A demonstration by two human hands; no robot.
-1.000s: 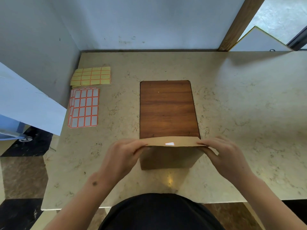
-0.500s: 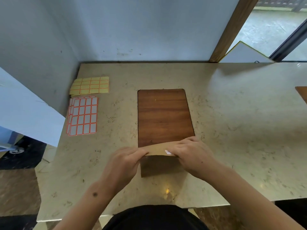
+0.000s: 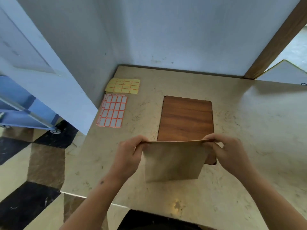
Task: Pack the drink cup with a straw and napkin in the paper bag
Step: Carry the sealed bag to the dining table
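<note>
Counts: one paper bag [image 3: 174, 161], one wooden board [image 3: 186, 118], two hands, two lots of label sheets. No cup, straw or napkin can be seen outside the bag; contents of the bag can't be told.

Paper bag: plain brown kraft, flat front face toward the camera, unprinted, lower centre of the frame. Top edge pulled into a straight line between the two hands, mouth looks closed or folded over. Bottom edge sits on the beige marble-look table [image 3: 249, 130], bag roughly upright and leaning slightly. It stands at the near end of the wooden board and covers that end; the board's lower right corner shows just beside the bag's right edge.

Left hand [image 3: 129, 156]: fingers curled, thumb and fingertips pinching the bag's top left corner. Right hand [image 3: 232, 153]: same, fingers curled, pinching the top right corner. Both hold the bag only, nothing else in either. Bare forearms come in from the bottom of the frame.

Wooden board: dark brown, rounded corners, flat on the table, centre of the frame.

Label sheets: yellow label sheets [image 3: 123, 86] upper left of the table, near the wall; white label sheets [image 3: 113, 112] with orange borders just below them, several fanned in a stack, exact number can't be told. Both lots well apart from the bag.

Grey-white wall [image 3: 166, 30] behind the table, wooden post [image 3: 274, 39] upper right, blue cart [image 3: 25, 112] on checkered floor at the left.
</note>
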